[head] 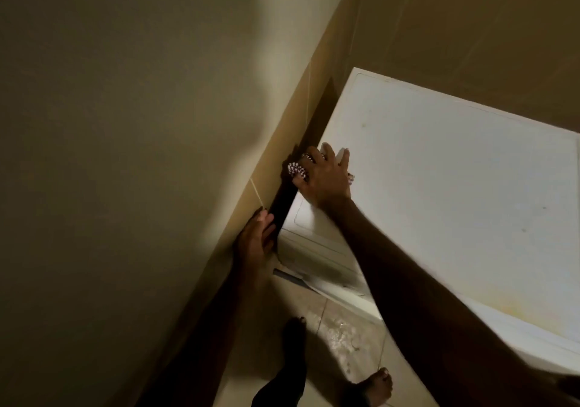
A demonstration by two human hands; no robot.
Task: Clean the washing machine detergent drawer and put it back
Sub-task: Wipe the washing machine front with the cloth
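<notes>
Head view: right hand (326, 177) presses spread fingers on the washing machine (439, 187) top, pinching a bristly brush (296, 169); left hand (255, 238), fingers straight, rests at its corner. Drawer unseen; I judge cleaning underway, next needing it found

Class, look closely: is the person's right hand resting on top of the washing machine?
Yes: the right hand lies on the top left corner of the washing machine, holding a small brush.

floor (342, 337): tiled, wet patch | on it: washer (439, 187), bare feet (373, 384)
</notes>
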